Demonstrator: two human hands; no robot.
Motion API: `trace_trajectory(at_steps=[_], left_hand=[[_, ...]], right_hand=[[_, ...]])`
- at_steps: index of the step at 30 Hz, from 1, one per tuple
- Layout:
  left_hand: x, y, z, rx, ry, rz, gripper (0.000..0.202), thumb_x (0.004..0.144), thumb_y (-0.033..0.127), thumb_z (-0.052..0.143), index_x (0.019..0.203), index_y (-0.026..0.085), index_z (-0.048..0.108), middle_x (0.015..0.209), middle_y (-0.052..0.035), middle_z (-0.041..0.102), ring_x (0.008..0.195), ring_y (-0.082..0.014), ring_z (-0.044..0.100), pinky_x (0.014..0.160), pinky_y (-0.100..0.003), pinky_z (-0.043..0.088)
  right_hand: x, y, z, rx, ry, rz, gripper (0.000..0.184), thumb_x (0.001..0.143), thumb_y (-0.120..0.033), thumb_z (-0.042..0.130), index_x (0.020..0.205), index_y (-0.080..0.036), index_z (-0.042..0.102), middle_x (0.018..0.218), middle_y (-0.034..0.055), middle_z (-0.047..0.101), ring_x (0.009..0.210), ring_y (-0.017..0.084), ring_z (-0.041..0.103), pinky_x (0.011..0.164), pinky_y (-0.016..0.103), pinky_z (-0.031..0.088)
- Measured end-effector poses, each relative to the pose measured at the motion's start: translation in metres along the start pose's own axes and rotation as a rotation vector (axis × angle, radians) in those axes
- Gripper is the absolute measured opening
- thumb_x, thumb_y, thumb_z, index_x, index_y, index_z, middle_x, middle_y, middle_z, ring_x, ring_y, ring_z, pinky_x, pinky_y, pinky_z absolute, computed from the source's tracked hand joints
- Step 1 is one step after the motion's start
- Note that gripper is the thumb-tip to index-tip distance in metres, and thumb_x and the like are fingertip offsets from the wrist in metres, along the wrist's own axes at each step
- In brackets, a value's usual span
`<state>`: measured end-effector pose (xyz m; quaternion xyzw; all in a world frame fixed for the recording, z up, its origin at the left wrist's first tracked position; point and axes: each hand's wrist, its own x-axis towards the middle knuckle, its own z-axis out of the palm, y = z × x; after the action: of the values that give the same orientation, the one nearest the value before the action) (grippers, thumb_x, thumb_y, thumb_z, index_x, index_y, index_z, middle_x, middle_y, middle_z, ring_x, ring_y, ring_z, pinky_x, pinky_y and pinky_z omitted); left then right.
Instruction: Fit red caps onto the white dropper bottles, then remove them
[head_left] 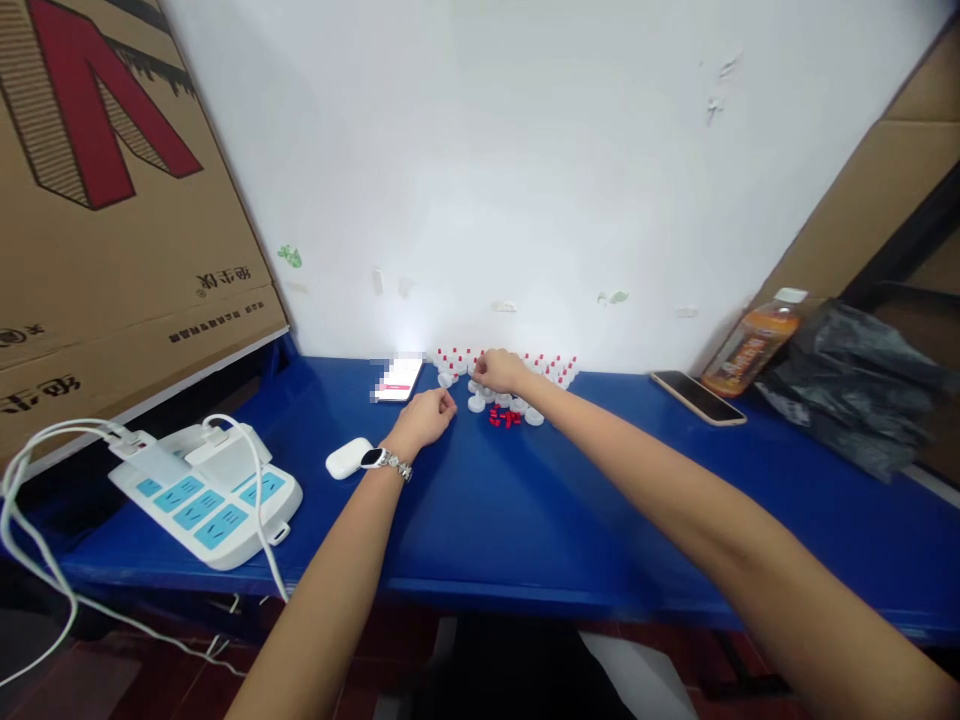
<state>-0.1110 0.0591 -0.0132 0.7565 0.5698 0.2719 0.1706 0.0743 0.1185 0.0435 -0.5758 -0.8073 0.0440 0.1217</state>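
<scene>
Both my arms reach far across a blue table (525, 500) toward the white wall. My right hand (499, 371) is curled closed over a cluster of small white caps (517, 400), with rows of white pieces with red tops (551, 365) behind it; what its fingers hold is too small to make out. Several loose red pieces (505, 418) lie just in front of the caps. My left hand (429, 415), with a watch at the wrist, is closed in a loose fist resting on the table left of the caps, next to one white cap (445, 380).
A lit phone (399, 378) lies left of the caps and a white earbud case (348, 458) beside my left wrist. A white power strip (206, 490) with cables sits at left under a cardboard box (112, 200). At right are a second phone (697, 397), an orange drink bottle (754, 345) and a black bag (855, 385).
</scene>
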Motion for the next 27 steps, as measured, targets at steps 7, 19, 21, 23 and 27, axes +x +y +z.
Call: trace_trajectory(at_steps=[7,19,21,23,27], left_hand=[[0.006,-0.009,0.000,-0.034,0.154,-0.078,0.005,0.085,0.022,0.059,0.083,0.019,0.061,0.078,-0.0066,0.069,0.068,-0.0187,0.061,0.064,-0.030,0.044],[0.002,0.002,-0.009,-0.076,0.267,-0.143,0.013,0.089,0.026,0.055,0.078,0.020,0.057,0.072,-0.0062,0.066,0.070,-0.0215,0.061,0.068,-0.032,0.044],[0.003,0.007,-0.011,-0.145,0.297,-0.146,0.015,0.092,0.029,0.054,0.080,0.020,0.057,0.074,-0.0064,0.067,0.072,-0.0215,0.062,0.070,-0.032,0.045],[0.004,0.011,-0.012,-0.261,0.311,-0.147,0.019,0.094,0.034,0.052,0.083,0.019,0.055,0.075,-0.0060,0.067,0.071,-0.0201,0.062,0.069,-0.032,0.045],[0.001,0.024,-0.007,-0.528,0.165,-0.040,0.039,0.098,0.052,0.042,0.080,0.019,0.052,0.070,-0.0018,0.060,0.058,-0.0140,0.053,0.058,-0.027,0.042]], right_hand=[[0.013,-0.016,0.007,-0.058,0.084,-0.178,0.030,0.082,-0.041,0.066,0.103,-0.021,0.071,0.102,0.0094,0.074,0.105,0.028,0.062,0.092,0.041,0.042],[-0.002,-0.032,0.011,0.029,0.145,-0.193,0.014,0.081,-0.027,0.062,0.087,-0.018,0.071,0.090,0.0075,0.075,0.089,0.024,0.067,0.090,0.039,0.042],[-0.015,-0.027,0.007,0.141,0.199,-0.231,0.013,0.081,-0.025,0.061,0.088,-0.018,0.070,0.085,0.0050,0.075,0.082,0.021,0.067,0.087,0.035,0.043],[-0.031,-0.020,0.003,0.304,0.231,-0.272,0.013,0.081,-0.023,0.060,0.090,-0.018,0.069,0.081,0.0028,0.074,0.077,0.018,0.066,0.082,0.031,0.045],[-0.067,-0.007,-0.001,0.610,0.295,-0.318,0.014,0.085,-0.024,0.056,0.092,-0.018,0.066,0.077,0.0012,0.071,0.074,0.015,0.065,0.075,0.028,0.047]])
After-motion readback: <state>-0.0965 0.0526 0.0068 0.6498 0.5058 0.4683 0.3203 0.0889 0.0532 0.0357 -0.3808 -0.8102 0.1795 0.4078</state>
